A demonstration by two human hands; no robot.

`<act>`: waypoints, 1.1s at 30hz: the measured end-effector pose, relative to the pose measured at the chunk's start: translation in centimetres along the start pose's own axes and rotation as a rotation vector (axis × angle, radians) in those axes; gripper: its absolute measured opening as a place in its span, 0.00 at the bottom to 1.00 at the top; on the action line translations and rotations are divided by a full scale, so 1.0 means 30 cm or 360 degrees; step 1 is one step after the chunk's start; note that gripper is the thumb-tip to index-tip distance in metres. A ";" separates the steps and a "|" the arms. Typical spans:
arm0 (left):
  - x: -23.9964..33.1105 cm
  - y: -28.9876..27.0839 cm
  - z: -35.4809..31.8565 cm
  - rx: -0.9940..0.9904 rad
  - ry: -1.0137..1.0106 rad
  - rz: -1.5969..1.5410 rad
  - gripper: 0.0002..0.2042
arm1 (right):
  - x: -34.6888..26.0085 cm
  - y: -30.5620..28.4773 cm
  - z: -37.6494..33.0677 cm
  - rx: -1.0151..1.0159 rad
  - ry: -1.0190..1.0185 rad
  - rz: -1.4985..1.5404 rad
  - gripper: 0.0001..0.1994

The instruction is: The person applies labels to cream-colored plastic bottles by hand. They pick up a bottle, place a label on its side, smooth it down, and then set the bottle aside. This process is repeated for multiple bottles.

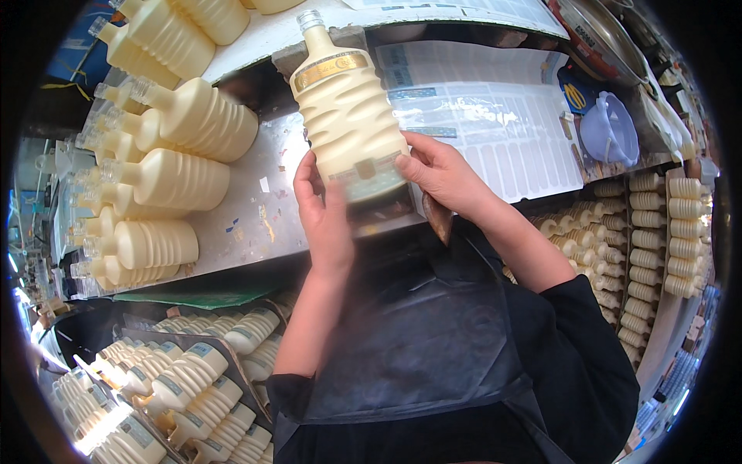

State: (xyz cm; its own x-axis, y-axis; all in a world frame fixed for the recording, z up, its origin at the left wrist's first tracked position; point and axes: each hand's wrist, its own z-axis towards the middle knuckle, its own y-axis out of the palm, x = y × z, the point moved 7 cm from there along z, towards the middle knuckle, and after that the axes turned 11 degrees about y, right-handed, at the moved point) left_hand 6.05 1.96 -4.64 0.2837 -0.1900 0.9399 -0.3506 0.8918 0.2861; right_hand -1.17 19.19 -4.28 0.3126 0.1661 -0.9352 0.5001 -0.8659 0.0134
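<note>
A cream-coloured bottle (pixel 348 112) with wavy ribs, a clear neck, a gold band near its shoulder and a pale label low down leans over the bench in front of me. My left hand (pixel 325 216) is at its lower left side, fingers behind and thumb in front, slightly blurred. Gripping the lower right edge is my right hand (pixel 444 174), its thumb pressed on the front by the label. Right of the bottle, sheets of labels (pixel 525 139) lie on the bench, some under clear film.
Similar bottles without labels (pixel 182 178) lie stacked on the left of the metal bench (pixel 247 224). Crates of labelled bottles (pixel 189 379) stand below left. More bottles (pixel 645 255) fill racks at the right. A lilac bucket (pixel 608 131) and a metal pan (pixel 599 39) sit back right.
</note>
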 end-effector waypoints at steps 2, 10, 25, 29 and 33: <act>0.004 -0.001 0.001 -0.0003 0.0011 -0.0003 0.27 | 0.019 0.003 0.006 -0.0042 0.0028 0.0007 0.30; 0.001 -0.004 0.003 -0.0004 0.0011 -0.0004 0.28 | 0.008 0.006 -0.007 -0.0059 0.0111 0.0053 0.32; 0.044 -0.027 -0.007 -0.0383 0.0558 0.1469 0.43 | -0.054 -0.002 -0.098 -0.0049 -0.0014 -0.0053 0.22; 0.023 -0.054 0.001 -0.0373 0.0346 0.1196 0.40 | -0.100 0.020 -0.126 0.0021 -0.0098 -0.0175 0.22; 0.016 -0.052 0.004 -0.0367 0.0328 0.1101 0.40 | -0.102 0.018 -0.132 0.0083 -0.0150 -0.0207 0.22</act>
State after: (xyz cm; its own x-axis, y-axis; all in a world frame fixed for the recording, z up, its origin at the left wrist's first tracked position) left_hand 6.64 0.42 -4.61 0.2358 0.5044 0.8306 -0.3202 0.8473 -0.4237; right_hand 1.33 20.07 -0.01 0.1694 0.2355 -0.9570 0.4881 -0.8636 -0.1261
